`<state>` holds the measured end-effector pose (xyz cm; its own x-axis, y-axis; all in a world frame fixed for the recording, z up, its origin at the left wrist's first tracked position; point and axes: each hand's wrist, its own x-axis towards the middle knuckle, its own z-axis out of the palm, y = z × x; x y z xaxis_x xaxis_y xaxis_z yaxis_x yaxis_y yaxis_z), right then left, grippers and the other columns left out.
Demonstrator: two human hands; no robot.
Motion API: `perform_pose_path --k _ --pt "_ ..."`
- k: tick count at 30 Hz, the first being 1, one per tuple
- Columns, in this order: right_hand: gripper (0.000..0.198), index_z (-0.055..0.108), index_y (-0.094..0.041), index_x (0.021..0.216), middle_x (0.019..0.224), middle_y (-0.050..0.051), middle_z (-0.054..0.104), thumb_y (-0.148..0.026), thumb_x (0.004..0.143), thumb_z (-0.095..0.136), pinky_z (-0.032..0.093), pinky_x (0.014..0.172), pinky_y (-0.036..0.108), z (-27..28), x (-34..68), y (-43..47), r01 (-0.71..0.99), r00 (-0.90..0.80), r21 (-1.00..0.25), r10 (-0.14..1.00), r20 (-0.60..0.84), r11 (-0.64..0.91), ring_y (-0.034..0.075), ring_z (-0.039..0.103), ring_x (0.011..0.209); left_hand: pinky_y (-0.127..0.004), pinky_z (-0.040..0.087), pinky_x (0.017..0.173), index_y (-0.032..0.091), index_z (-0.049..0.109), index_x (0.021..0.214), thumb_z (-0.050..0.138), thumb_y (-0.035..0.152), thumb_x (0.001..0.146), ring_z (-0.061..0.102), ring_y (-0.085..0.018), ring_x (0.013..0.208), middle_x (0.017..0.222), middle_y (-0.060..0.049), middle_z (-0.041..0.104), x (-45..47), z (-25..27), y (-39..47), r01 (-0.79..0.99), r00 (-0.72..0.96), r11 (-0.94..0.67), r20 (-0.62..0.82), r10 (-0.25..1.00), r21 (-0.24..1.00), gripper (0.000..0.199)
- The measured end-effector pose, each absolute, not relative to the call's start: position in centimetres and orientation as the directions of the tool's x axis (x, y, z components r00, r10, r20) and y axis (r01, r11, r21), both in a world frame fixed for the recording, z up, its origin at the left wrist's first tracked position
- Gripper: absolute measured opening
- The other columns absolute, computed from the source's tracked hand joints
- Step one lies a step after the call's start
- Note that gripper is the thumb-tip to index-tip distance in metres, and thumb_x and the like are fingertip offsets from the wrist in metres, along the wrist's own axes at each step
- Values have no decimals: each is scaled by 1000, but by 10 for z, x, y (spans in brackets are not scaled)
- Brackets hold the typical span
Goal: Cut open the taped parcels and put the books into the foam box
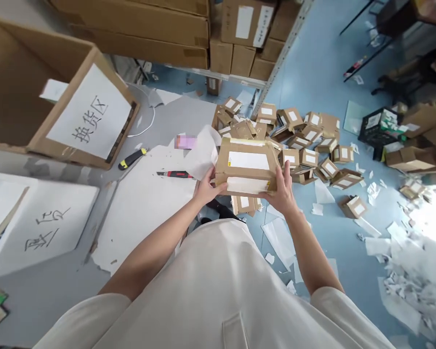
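Observation:
Between my two hands is a brown cardboard box (223, 162) with white labels on its top and its near side, held off the table's right edge. My left hand (207, 188) grips its near left corner. Its right side is held by my right hand (282, 190), fingers along the edge. Left of the box lie a crumpled sheet of white paper (205, 150) and a red and black utility knife (174, 174). A yellow and black cutter (132, 158) rests farther left, and a small pinkish item (185, 141), blurred out, lies behind.
A large open carton (116, 104) with a handwritten sign stands at the left, near a white box (67, 213). Many small cartons (308, 157) are heaped on the blue floor beyond the table. Paper scraps (403, 281) litter the right. A metal shelf (281, 48) holds stacked cartons.

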<state>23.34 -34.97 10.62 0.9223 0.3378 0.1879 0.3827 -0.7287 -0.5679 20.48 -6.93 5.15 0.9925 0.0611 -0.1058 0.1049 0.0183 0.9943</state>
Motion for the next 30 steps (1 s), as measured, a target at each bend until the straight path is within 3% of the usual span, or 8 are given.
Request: perform_pose_path --k 2,6,10,14,17,21,25,30 --pt "87 32 -17 145 158 22 9 -55 75 66 33 105 59 98 229 -358 404 914 -458 329 238 -792 42 16 144 -37 51 93 16 43 136 83 46 58 57 -28 116 129 -15 59 211 49 -81 114 993 -9 -114 14 993 92" --pt "66 46 -20 136 148 21 34 -53 80 60 39 103 54 85 229 -367 371 926 -376 307 221 -849 39 37 135 -39 49 97 16 46 135 86 36 54 59 -27 112 122 -12 63 218 44 -97 148 989 -141 -148 17 979 92" --pt "68 45 -16 138 134 21 50 -56 83 53 41 102 49 80 235 -371 358 933 -350 314 178 -866 36 47 126 -39 47 98 15 50 131 79 35 65 60 -25 111 120 -12 64 226 37 -107 171 985 -120 -169 27 978 75" --pt "63 52 -13 133 129 20 57 -58 90 40 48 88 38 80 243 -374 295 956 -333 281 89 -896 31 57 113 -39 46 100 15 47 136 79 35 65 57 -26 116 126 -13 60 226 22 -109 200 979 -70 -201 -12 977 81" --pt "59 66 -15 114 99 16 70 -54 95 26 45 66 32 81 252 -378 186 978 -305 205 -33 -934 26 65 85 -38 47 98 15 44 139 80 36 63 56 -26 117 131 -14 57 225 3 -107 263 964 -9 -263 -41 965 87" --pt "60 71 -17 93 69 10 68 -54 96 24 33 55 28 75 259 -380 103 978 -229 140 -154 -968 21 60 61 -41 48 97 16 54 131 73 46 70 58 -26 117 129 -13 60 235 -24 -105 480 876 184 -481 -42 858 70" --pt "50 69 -19 108 92 11 73 -48 96 30 36 57 27 62 258 -378 21 995 -237 44 -91 -971 21 63 72 -43 49 97 23 53 133 66 45 79 56 -25 122 138 -10 55 255 -36 -111 603 779 348 -623 -67 718 60" --pt "52 54 -18 135 132 18 58 -43 95 32 50 68 37 57 257 -377 -80 994 -234 -93 48 -969 30 65 98 -43 39 108 22 47 139 70 33 76 43 -26 135 149 -12 41 274 -24 -107 489 872 233 -482 -87 841 67"
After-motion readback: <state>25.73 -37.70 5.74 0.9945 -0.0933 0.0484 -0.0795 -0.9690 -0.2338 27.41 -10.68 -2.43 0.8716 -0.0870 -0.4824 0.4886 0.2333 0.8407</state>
